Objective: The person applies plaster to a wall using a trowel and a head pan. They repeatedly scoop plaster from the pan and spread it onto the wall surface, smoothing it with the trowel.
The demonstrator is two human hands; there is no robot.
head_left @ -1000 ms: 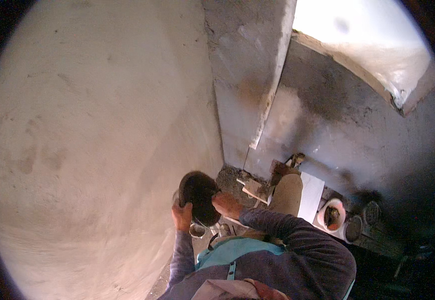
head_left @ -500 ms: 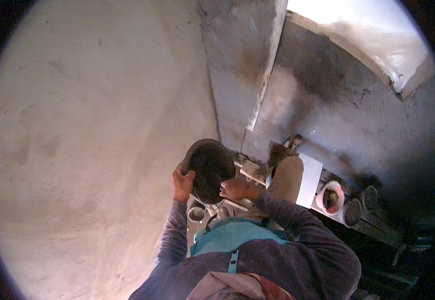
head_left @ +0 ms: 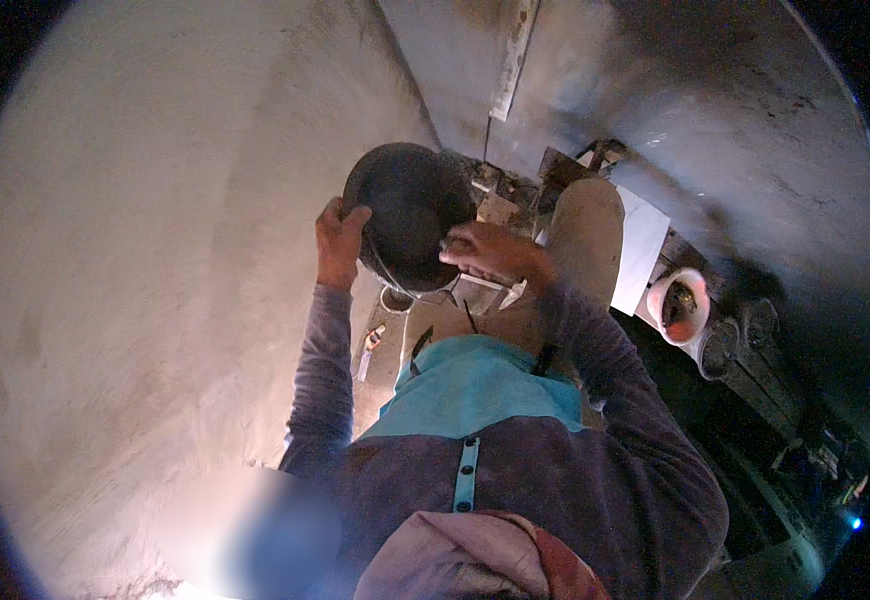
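Observation:
A dark, round, deep bucket is tilted in front of me, its open mouth towards me and a thin wire handle along its near edge. My left hand is closed on its left rim, with the thumb over the edge. At the bucket's near right edge is my right hand, its fingers curled at the mouth. Whatever those fingers hold, if anything, is too dark to make out. Just below the right hand shows a pale, T-shaped piece, partly hidden.
A plastered wall rises close on my left. To the right are a white board, a pale tub with dark contents, and a round dark container. A small round vessel sits below the bucket. A blurred blue patch shows lower left.
The view has tipped down, so the bucket and both hands appear higher in the picture. Both hands stay at the bucket. A blurred patch has come into view at lower left.

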